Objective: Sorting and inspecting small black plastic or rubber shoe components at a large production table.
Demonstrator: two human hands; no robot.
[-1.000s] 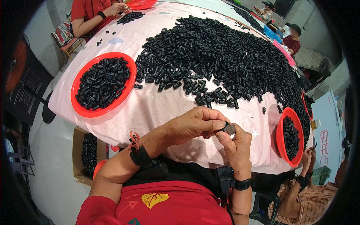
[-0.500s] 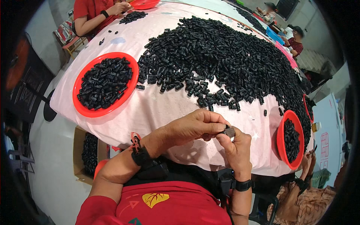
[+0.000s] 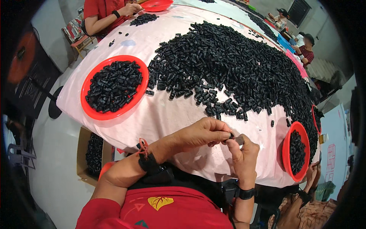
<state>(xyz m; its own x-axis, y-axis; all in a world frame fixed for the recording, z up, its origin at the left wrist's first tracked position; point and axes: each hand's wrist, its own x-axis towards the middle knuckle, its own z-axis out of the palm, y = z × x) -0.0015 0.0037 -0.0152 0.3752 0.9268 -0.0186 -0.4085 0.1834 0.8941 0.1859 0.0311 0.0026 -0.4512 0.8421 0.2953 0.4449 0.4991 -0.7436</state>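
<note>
Left hand (image 3: 204,131) had a small black part (image 3: 231,136) pinched between thumb and finger. Right hand (image 3: 244,154) was gripping a flat greyish piece (image 3: 240,140) at the part's 4 o'clock, couldn't tell if they touched. Huge black pile (image 3: 236,68) sat at the hands' 12, loaded red bowl (image 3: 110,115) at 10, second bowl (image 3: 286,150) around 3.
</note>
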